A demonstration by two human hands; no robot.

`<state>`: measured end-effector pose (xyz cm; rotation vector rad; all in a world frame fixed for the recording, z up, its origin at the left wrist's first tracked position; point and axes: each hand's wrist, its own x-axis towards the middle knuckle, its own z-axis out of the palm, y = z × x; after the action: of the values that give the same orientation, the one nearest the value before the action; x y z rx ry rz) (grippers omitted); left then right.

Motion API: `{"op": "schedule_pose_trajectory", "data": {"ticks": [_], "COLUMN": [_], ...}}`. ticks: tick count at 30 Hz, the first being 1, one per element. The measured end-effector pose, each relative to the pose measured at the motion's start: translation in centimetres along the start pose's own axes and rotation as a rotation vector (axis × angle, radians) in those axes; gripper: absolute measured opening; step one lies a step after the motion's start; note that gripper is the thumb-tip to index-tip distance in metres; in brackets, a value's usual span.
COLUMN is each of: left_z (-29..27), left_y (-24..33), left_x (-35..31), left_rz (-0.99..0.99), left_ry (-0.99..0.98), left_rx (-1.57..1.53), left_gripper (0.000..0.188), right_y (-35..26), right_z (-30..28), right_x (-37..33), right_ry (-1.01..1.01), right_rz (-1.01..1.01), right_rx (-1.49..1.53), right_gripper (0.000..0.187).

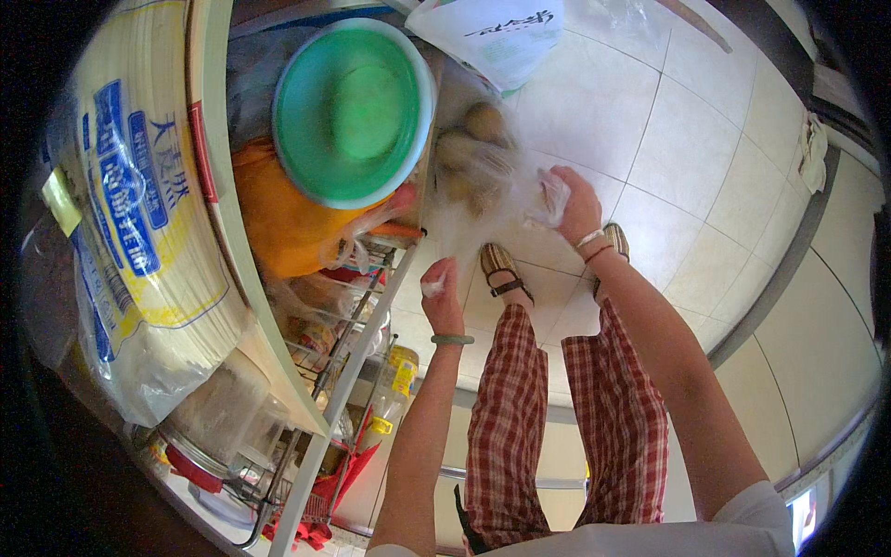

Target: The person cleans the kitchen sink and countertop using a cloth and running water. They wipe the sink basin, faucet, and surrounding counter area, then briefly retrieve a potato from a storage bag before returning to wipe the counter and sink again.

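Note:
Between my hands is a clear plastic bag (506, 190) with several brown, rounded things in it that look like potatoes (484, 123). My left hand (440, 290), a green bangle on its wrist, is closed with a bit of the thin plastic showing in its fingers. On the other side, my right hand (577, 206) pinches a bunched part of the bag. The bag's lower part lies beside the shelf, and its exact edges blur into the pale tiles.
To the left stands a shelf rack (371, 339) with jars and packages. A green basin (302, 121) sits above an orange bag (283, 218). Large packs of noodles (153, 213) lie on the nearer shelf. A white bag (497, 42) is ahead on the tiled floor (673, 200).

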<state>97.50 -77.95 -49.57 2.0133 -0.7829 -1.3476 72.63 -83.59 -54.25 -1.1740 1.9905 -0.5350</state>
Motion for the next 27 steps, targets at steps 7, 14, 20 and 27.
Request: {"op": "schedule_pose_trajectory", "data": {"ticks": [7,14,20,27], "left_z": [-1.1,-3.7,0.3,-4.0], "left_y": [-2.5,-2.2,3.3,-2.0], "left_x": [0.1,3.4,4.0,4.2], "left_rz": [-0.116,-0.48,-0.372,-0.452], "left_ry": [0.026,0.195,0.153,-0.028], "left_rx": [-0.195,-1.24,-0.814,-0.392], "left_gripper": [0.029,0.038,0.034,0.028], "right_y": [-3.0,-2.5,-3.4,-3.8], "right_z": [-3.7,-5.4,-6.2,-6.6], "right_x": [4.0,4.9,4.3,3.7], "right_ry": [-0.007,-0.342,-0.343,-0.373], "right_rz": [0.121,0.478,0.423,0.508], "right_rx": [0.396,1.01,0.768,0.948], "right_gripper": [0.022,0.024,0.027,0.034]}}
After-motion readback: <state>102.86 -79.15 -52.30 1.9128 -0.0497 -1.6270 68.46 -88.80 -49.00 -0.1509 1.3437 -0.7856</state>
